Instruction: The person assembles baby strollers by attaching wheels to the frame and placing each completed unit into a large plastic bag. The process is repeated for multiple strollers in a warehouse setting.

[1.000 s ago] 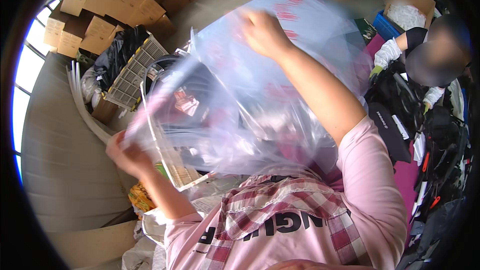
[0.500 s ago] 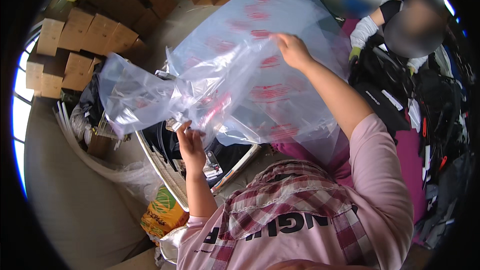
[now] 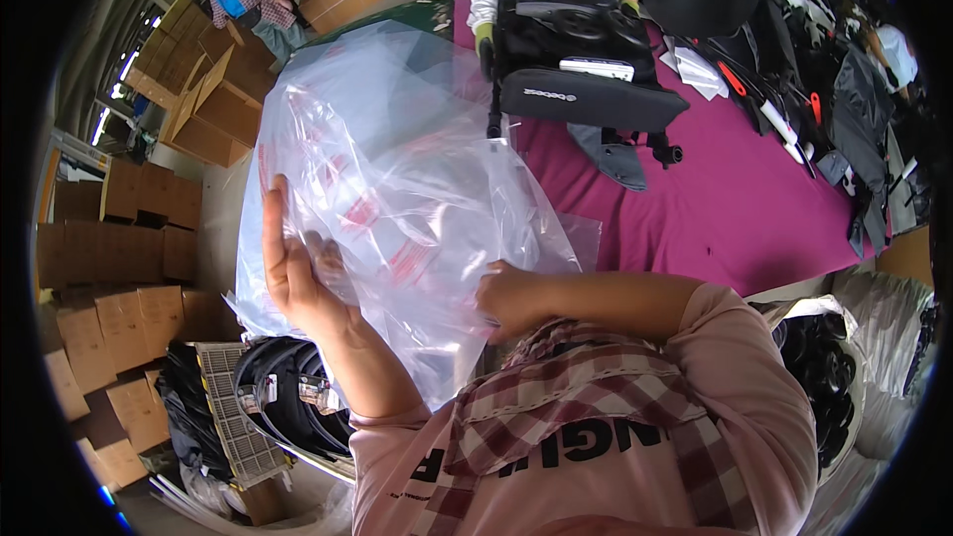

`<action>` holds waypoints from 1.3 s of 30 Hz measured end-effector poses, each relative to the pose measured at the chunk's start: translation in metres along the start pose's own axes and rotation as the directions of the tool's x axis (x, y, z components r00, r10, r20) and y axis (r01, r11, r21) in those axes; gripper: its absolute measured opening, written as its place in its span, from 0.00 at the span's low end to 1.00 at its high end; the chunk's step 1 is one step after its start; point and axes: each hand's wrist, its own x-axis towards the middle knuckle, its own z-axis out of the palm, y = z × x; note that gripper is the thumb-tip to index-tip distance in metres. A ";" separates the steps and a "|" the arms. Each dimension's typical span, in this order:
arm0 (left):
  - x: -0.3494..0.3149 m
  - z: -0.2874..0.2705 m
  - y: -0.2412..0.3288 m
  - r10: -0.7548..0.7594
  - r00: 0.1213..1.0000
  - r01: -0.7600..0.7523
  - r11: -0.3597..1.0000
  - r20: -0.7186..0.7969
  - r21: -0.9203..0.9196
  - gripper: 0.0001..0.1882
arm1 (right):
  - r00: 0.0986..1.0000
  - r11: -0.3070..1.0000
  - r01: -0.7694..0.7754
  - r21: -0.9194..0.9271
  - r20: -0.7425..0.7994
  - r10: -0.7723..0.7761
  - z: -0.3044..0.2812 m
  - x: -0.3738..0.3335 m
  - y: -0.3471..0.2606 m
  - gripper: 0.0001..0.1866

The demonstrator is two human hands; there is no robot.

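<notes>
A large clear plastic bag (image 3: 397, 218) with red print hangs in front of me, crumpled and spread between my hands. My left hand (image 3: 301, 283) is at its left side, fingers stretched upward against the film; the thumb shows through the plastic. Near my chest, my right hand (image 3: 508, 300) is closed on the bag's lower right edge, with the fingertips partly hidden. Under the bag lies a pile of flat, bluish clear bags (image 3: 347, 65) on the table.
On the purple cloth (image 3: 725, 213), a co-worker's gloved hands (image 3: 484, 32) hold a black folded frame with wheels (image 3: 586, 69). Black parts (image 3: 774, 109) lie to the right. Cardboard boxes (image 3: 119, 328) stack at left. A basket of black hoops (image 3: 288, 387) stands below my left arm.
My view has swung right, bringing in the co-worker's black frame. The bag, earlier stretched out to the left, now spreads before me. My right hand has come down close to my chest.
</notes>
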 end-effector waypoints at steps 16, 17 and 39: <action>0.054 0.173 -0.145 -0.243 0.959 0.096 0.764 0.147 0.638 0.32 | 0.904 0.947 -0.302 0.110 -0.283 0.321 0.062 -0.059 0.273 0.19; 0.055 0.176 -0.161 -0.293 0.947 0.138 0.738 0.130 0.661 0.33 | 0.959 0.971 -0.235 -0.040 -0.175 0.225 0.075 -0.071 0.289 0.18; 0.134 0.254 -0.275 -0.551 0.833 0.433 0.707 0.051 0.559 0.29 | 0.227 0.327 0.500 0.802 -0.486 0.844 -0.113 -0.280 0.392 0.04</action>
